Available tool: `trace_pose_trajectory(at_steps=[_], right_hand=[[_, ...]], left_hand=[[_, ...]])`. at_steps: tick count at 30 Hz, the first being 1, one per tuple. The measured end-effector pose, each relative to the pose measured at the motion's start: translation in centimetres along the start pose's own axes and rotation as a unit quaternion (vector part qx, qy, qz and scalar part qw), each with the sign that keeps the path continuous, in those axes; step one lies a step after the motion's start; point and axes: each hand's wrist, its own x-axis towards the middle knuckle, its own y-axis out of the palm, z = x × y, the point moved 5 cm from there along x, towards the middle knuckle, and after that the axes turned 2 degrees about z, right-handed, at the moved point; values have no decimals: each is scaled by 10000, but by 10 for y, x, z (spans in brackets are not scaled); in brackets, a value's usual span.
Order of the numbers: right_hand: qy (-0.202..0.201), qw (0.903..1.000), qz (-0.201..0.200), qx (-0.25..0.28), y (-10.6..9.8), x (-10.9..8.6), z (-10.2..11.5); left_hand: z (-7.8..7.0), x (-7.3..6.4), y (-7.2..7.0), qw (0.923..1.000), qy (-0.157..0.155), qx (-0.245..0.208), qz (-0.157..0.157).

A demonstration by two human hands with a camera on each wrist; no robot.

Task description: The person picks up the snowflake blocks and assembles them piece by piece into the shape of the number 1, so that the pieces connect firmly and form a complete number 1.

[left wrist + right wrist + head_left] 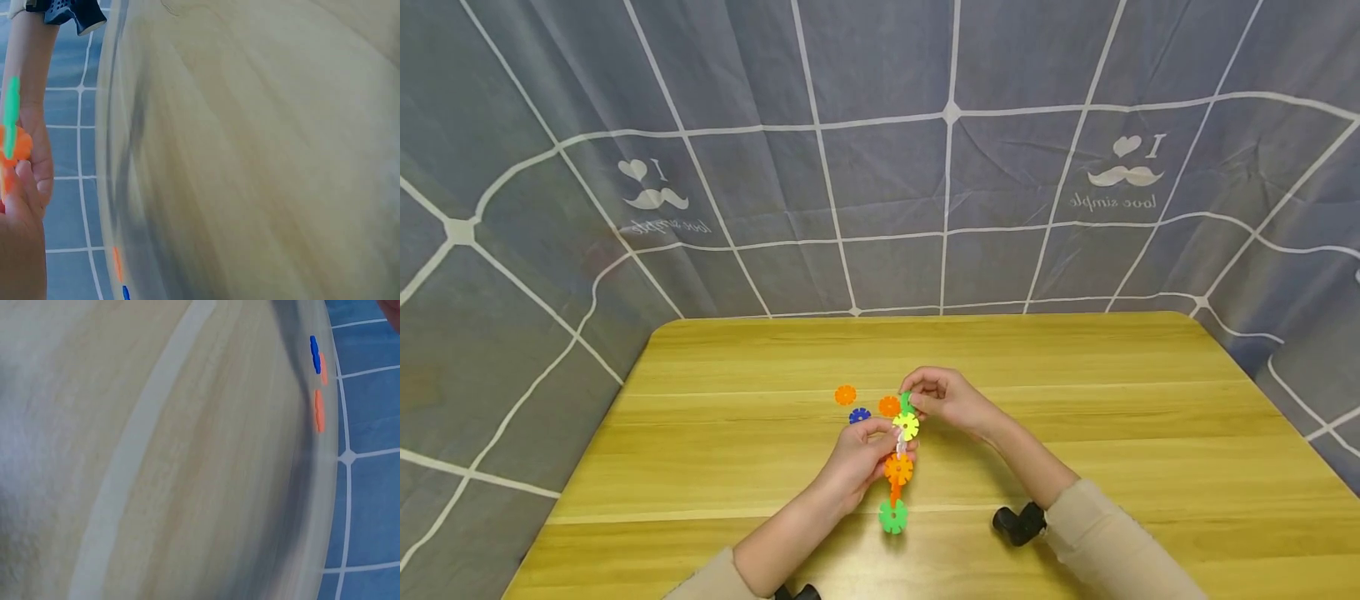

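A chain of interlocking notched plastic discs hangs between my hands in the head view. My left hand (857, 462) grips it around the middle, near a white disc (901, 447). Below the fingers are an orange disc (898, 469), another orange one seen edge-on, and a green disc (892, 517) at the near end. Just above stands a yellow disc (906, 427). My right hand (946, 398) pinches a green disc (907, 403) at the yellow disc's upper edge. Part of the chain shows at the left wrist view's left edge, with an orange disc (24, 145).
Two loose orange discs (846, 395) (889, 406) and a blue disc (860, 414) lie on the wooden table (737, 467) beyond my left hand. A black device (1019, 524) is at my right sleeve. A grey curtain (880, 183) with white lines hangs behind the table.
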Motion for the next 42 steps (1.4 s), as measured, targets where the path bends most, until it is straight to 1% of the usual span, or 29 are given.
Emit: trace_pose_trajectory(at_steps=[4,7,14,20,24,28,32,35,40,42], right_hand=[[-81,9999,17,92,1,-1,2],[-188,9996,-57,181,2,-2,4],[-362,9983,-175,421,6,-2,3],[-601,9966,-143,537,8,-2,3],[-707,9955,-68,622,8,-3,2],[-998,9915,-12,836,9,-4,2],[-1296,9861,169,1026,9,-6,3],[-1304,9856,214,1053,11,-6,3],[-1163,9889,128,920,12,-5,7],[-1112,9899,187,864,12,-5,9]], left_hand=[[0,0,1,9997,113,150,-160],[-1,1,2,9994,186,138,-252],[-2,-2,2,9991,185,148,-347],[-5,-4,1,9994,207,100,-257],[-6,-5,1,9996,90,54,-243],[-7,-6,2,9999,38,-21,-108],[-7,-6,4,10000,-10,-72,62],[-7,-7,3,9998,-83,-87,140],[-9,-7,1,9997,-119,-77,199],[-10,-7,0,9996,-123,-13,259]])
